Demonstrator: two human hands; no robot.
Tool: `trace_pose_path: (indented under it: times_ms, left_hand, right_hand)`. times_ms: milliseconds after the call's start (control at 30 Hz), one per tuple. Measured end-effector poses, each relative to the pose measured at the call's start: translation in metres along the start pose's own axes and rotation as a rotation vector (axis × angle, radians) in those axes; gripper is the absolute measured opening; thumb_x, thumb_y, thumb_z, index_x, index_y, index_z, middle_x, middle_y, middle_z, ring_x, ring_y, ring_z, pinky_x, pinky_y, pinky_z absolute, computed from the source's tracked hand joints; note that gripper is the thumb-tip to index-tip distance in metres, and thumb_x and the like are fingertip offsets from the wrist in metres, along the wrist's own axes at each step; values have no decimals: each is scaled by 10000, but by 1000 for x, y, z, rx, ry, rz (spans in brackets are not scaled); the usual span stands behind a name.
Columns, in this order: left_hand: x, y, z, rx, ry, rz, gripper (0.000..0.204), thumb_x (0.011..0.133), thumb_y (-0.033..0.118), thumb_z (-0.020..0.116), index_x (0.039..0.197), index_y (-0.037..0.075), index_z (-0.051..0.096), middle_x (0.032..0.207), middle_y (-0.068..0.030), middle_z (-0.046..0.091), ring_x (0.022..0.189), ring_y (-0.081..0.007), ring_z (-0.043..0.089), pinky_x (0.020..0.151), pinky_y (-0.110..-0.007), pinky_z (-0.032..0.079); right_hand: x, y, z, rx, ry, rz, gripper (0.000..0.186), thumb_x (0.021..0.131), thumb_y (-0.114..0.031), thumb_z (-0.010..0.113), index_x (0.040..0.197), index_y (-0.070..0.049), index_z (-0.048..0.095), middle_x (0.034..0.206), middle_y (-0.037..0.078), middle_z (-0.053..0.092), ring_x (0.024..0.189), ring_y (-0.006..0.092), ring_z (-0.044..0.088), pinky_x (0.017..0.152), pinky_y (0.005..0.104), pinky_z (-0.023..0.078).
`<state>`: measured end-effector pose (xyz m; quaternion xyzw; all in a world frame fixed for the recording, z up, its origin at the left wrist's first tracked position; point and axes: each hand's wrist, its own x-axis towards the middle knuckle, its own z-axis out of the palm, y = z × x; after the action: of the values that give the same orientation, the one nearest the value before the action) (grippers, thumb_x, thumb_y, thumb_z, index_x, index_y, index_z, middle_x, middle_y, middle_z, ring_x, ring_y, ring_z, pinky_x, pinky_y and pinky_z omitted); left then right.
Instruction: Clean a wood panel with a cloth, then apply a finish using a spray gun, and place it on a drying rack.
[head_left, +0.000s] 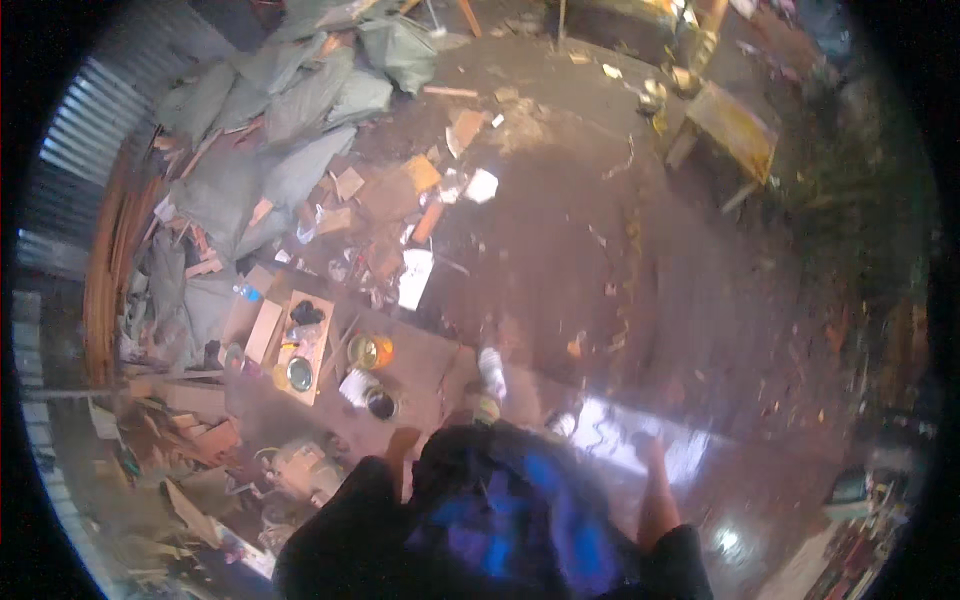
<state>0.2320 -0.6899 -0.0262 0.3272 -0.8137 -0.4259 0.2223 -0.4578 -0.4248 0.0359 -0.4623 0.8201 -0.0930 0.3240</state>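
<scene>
My left hand (pixel 403 442) hangs low beside my body, blurred and partly hidden by my dark sleeve. On the other side my right hand (pixel 648 445) hangs over a bright white patch on the floor (pixel 608 428). The fingers of both hands are too smeared to read, and no held thing shows. Nearest to my left hand stand an open dark can (pixel 381 403) and a yellow-orange tin (pixel 370 351). Just beyond them a small wooden bench (pixel 322 322) carries a black bundle (pixel 306 313) and a round container (pixel 299 374). My light shoes (pixel 491 372) show below me.
Grey sacks (pixel 290 110) are heaped at the far left, with wood scraps (pixel 205 440) strewn nearer. White sheets (pixel 415 278) and offcuts litter the brown floor (pixel 550 250). A worn yellowish table (pixel 730 130) stands far right. Long planks (pixel 105 270) lean by a corrugated wall (pixel 95 110).
</scene>
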Motion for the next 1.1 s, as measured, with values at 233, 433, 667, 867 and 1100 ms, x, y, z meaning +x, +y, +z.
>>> trace_pose_path:
  times_ms: [233,433,667,867,1100]
  left_hand:
    - [27,-26,-45,-666,152,-1036,339,855,239,683,1154,80,670,931,-38,704,659,-186,638,586,-400,505]
    - [242,-42,-79,-150,155,-940,255,856,247,659,1040,75,698,843,-48,698,755,-155,640,666,-336,499]
    - [471,-86,-96,-456,267,-741,288,875,267,664,1019,20,695,826,-50,682,750,-140,624,667,-298,490]
    - [518,-229,-56,-361,227,-1032,235,894,257,654,1008,56,696,808,-44,664,735,-161,632,609,-323,506]
    - [573,-205,-82,-181,157,-914,270,893,292,620,985,47,689,820,-95,666,762,-226,634,673,-370,501]
  right_hand:
    - [135,-200,-71,126,-84,-171,399,836,-353,650,1067,-33,706,991,175,723,918,287,711,809,395,528]
    - [242,-276,-141,161,-67,41,402,844,-359,656,1077,-35,706,979,178,721,900,271,712,793,381,533]
    - [424,-72,-34,-169,-172,-447,270,829,-296,649,934,-54,707,900,180,702,770,291,683,649,393,517]
    - [594,-10,-51,41,36,-72,189,794,-209,659,875,-38,670,767,145,668,684,276,651,596,410,497]
    - [722,-67,-157,770,-289,518,223,882,-253,631,999,-76,699,744,98,683,600,253,657,495,387,518]
